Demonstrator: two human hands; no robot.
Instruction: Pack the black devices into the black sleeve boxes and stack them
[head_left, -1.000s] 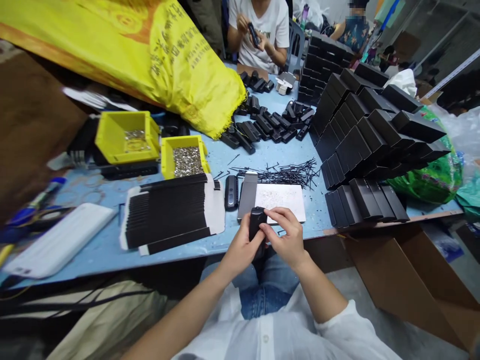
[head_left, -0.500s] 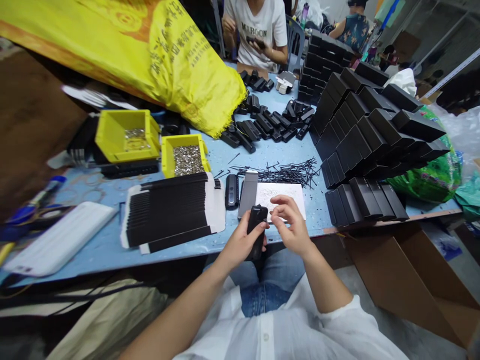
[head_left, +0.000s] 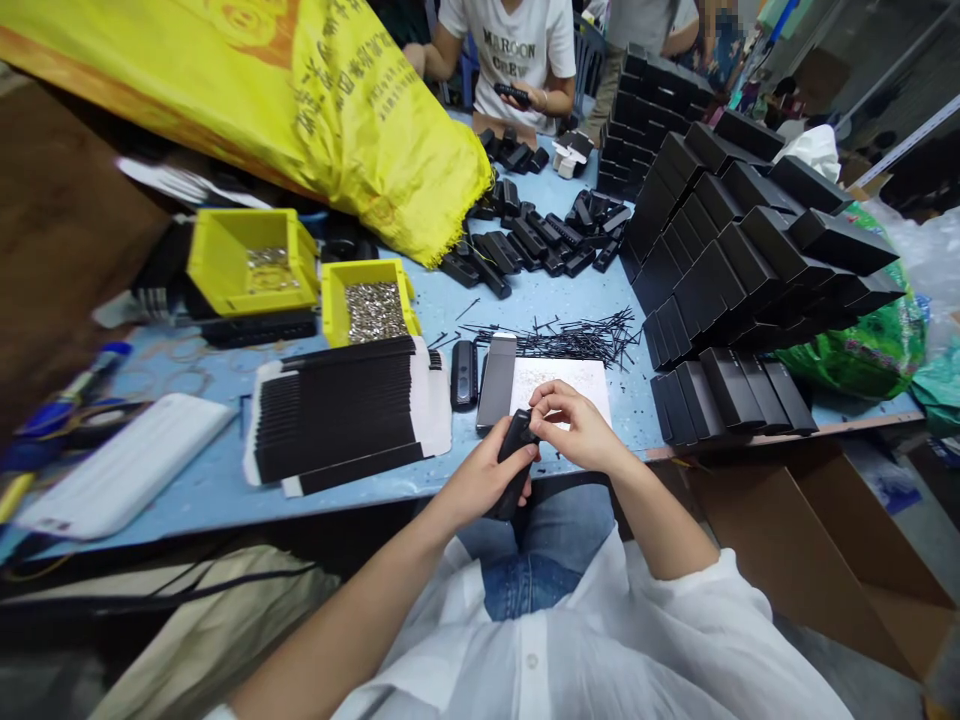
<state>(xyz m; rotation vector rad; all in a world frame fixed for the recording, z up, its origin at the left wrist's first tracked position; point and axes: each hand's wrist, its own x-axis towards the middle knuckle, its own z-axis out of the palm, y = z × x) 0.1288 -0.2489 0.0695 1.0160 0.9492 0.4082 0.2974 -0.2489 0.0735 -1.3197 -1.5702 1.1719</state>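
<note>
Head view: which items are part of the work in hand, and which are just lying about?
In hand: left hand gripping black device; right hand at its top; white sheet beneath.
Lying about: yellow sack, white case, green bag.

The black case [head_left: 513,452] is looking like matt plastic, the boxes [head_left: 739,260] matt cardboard, the yellow sack [head_left: 315,110] woven and shining

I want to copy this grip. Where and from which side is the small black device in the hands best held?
Probably around its lower body, from the left, as the left hand does. The black device is long, narrow and tilted up toward the table, so wrapping the lower half leaves its top end free, where the right hand has its fingertips.
</note>
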